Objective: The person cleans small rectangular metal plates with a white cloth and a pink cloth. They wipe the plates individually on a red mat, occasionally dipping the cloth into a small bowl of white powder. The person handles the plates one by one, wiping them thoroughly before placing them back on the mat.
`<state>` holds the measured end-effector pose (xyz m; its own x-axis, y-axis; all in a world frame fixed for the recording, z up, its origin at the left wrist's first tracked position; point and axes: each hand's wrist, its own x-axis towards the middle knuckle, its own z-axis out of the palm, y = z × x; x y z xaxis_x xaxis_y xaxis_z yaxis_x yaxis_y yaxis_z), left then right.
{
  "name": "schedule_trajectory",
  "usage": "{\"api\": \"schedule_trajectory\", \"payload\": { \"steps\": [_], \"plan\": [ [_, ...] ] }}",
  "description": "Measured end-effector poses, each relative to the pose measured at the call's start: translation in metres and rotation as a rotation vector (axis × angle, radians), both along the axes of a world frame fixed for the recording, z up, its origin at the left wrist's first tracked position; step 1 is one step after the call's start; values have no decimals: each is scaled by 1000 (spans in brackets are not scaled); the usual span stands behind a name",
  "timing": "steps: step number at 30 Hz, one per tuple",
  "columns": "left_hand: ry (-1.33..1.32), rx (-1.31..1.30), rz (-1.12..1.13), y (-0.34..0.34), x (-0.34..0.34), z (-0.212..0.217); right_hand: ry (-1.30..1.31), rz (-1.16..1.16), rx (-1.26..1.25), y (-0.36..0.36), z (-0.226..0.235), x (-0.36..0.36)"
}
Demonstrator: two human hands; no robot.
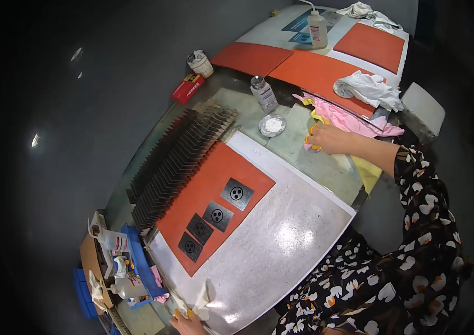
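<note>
At the lower edge my left hand point(187, 324), with yellow-orange covers on its fingertips, closes on a white cloth point(202, 301). My right hand point(329, 138) is reached out to the right, its covered fingers curled down beside a pink cloth point(340, 118) and over a yellow cloth point(368, 173). A bit of pink shows under those fingers; what they grip is hidden. Between the hands, several dark metal plates point(218, 216), each with a round three-dot mark, lie in a row on an orange-red mat point(192, 195). The mat rests on a large pale sheet point(281, 234).
A rack of dark upright plates point(184, 162) runs along the mat's far-left side. Beyond stand a dispenser bottle point(264, 95), a small dish of white material point(272, 125) and a red box point(188, 88). A blue tray point(142, 262) with bottles is lower left. A white rag point(368, 90) lies upper right.
</note>
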<state>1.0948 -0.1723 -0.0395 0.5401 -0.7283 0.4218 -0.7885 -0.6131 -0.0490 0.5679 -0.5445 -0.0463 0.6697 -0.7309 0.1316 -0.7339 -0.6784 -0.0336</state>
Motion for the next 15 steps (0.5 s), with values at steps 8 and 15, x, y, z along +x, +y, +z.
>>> {"api": "schedule_trajectory", "payload": {
  "steps": [8,15],
  "plan": [
    [1101,-280,-623,-103,-123,30,-1451,-27,1371,88,28,87],
    [1656,-85,-1124,-177,-222,4,-1933,-18,1806,167,10,159]
  ]
}}
